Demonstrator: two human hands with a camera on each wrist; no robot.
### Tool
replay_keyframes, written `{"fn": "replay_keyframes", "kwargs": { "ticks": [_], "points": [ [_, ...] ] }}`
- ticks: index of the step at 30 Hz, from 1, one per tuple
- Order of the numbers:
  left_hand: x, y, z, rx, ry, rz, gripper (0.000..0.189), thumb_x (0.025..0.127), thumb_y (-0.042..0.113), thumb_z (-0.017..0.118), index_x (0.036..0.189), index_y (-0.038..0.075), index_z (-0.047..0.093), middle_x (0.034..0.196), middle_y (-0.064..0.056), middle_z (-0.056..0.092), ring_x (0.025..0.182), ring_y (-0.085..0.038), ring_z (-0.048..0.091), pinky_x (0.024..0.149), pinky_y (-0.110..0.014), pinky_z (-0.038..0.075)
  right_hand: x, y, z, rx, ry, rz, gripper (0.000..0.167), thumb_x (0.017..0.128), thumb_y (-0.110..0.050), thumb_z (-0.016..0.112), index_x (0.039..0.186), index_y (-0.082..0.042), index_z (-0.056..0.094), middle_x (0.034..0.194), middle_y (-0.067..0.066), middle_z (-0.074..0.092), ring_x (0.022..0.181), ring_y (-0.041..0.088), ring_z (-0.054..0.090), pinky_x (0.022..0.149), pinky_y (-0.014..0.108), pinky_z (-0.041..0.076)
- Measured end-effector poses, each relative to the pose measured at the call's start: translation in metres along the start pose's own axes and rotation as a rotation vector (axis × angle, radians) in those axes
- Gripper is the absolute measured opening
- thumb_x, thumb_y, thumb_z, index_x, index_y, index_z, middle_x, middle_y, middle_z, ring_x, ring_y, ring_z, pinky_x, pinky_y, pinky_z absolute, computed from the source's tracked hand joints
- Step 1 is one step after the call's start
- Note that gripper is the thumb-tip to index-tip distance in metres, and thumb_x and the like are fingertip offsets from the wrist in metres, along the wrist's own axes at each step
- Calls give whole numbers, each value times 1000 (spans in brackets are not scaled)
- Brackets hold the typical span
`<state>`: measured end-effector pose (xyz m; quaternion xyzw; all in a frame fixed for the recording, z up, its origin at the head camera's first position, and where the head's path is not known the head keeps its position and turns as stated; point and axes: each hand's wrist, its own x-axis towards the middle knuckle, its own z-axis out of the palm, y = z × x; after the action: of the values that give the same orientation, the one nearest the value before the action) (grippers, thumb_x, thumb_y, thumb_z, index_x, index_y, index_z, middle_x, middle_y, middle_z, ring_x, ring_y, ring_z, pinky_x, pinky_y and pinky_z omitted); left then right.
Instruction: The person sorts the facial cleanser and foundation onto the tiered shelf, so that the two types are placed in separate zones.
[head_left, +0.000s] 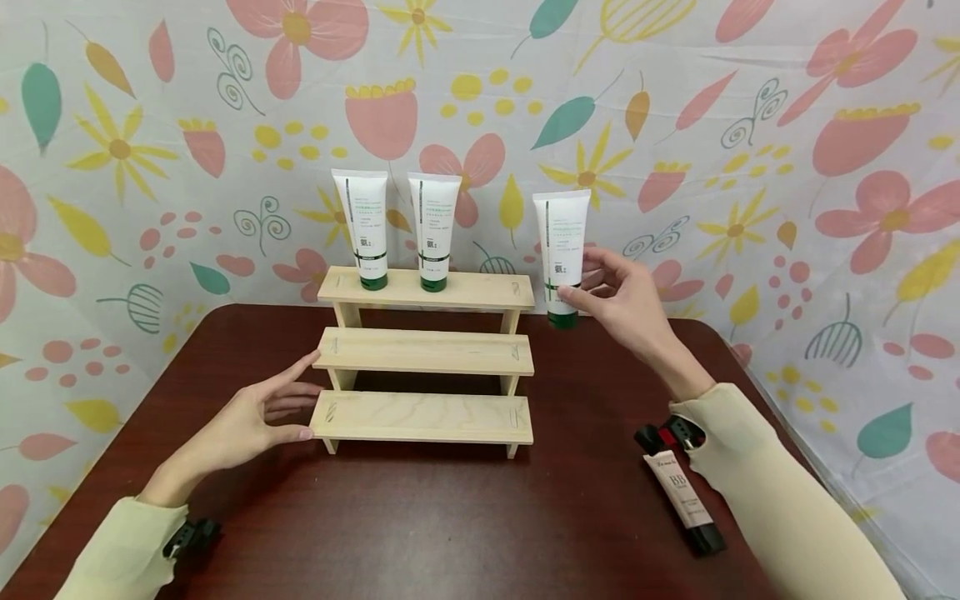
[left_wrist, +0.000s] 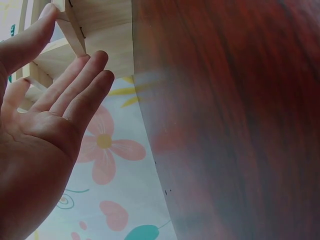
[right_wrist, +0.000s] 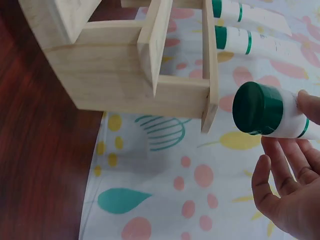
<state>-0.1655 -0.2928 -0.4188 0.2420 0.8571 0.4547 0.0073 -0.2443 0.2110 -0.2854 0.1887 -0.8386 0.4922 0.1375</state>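
Note:
My right hand pinches a white squeeze tube with a green cap near its lower end, cap down, in the air just right of the wooden three-step rack. In the right wrist view the green cap shows beside the rack's end. Two matching tubes, a left one and a middle one, stand on their caps on the top step. At the rack's left end, my left hand touches the steps with its thumb and fingers extended; its palm faces the rack in the left wrist view.
A beige BB cream tube with a black cap lies on the dark red-brown table, close beside the right sleeve. Behind the table hangs a floral cloth. The rack's lower two steps carry nothing.

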Motion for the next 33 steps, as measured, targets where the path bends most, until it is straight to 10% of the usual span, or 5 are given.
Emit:
{"fn": "replay_keyframes", "kwargs": {
  "ticks": [33],
  "points": [
    [-1, 0, -2, 9, -8, -18, 107, 85, 2, 88, 169, 25, 27, 133, -18, 67, 119, -38, 68, 96, -54, 56, 56, -9, 64, 161, 26, -74, 48, 90, -7, 83, 135, -1, 66, 112, 15, 71, 91, 28, 69, 82, 33, 57]
  ]
}}
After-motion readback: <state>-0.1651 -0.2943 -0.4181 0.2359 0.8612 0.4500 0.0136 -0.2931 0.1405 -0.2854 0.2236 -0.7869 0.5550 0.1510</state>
